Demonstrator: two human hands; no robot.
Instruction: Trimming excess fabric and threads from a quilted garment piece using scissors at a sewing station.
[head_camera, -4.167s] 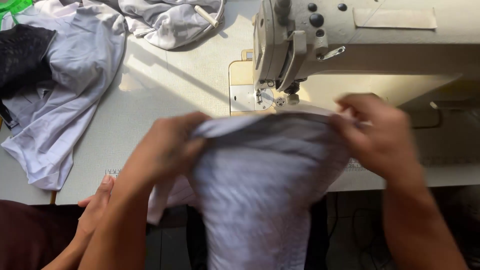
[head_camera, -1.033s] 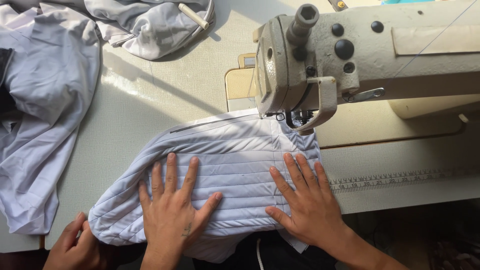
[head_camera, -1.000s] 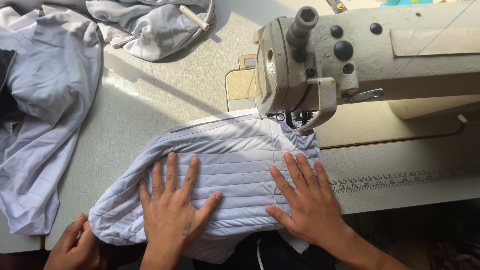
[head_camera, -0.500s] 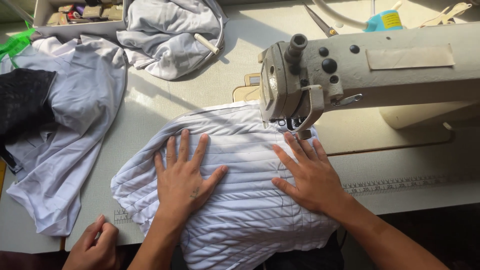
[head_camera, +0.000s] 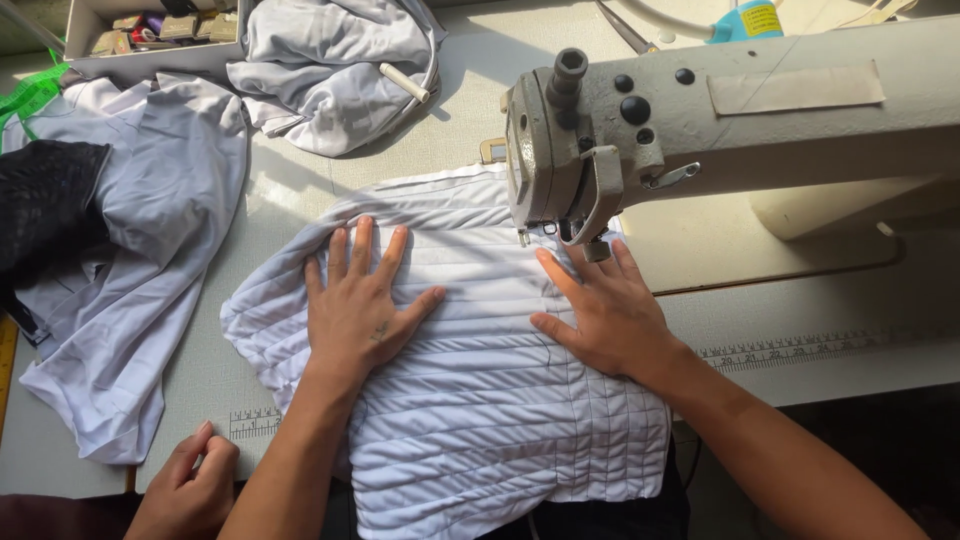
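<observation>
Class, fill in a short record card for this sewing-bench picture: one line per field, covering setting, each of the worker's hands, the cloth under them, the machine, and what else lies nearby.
Setting: pale sewing table, seen from above
Left hand: flat, fingers spread, on the white pleated fabric
Right hand: flat on the same fabric, just below the machine's head
Fabric: ribbed with stitched rows, spread under the needle area, hanging over the near edge
Machine: cream sewing machine
Nearby: grey-white garments, black cloth, another person's hand at bottom left

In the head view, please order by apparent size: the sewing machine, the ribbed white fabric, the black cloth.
1. and 2. Sewing machine and ribbed white fabric: look alike, unsure.
3. Black cloth, partly cut off.
</observation>
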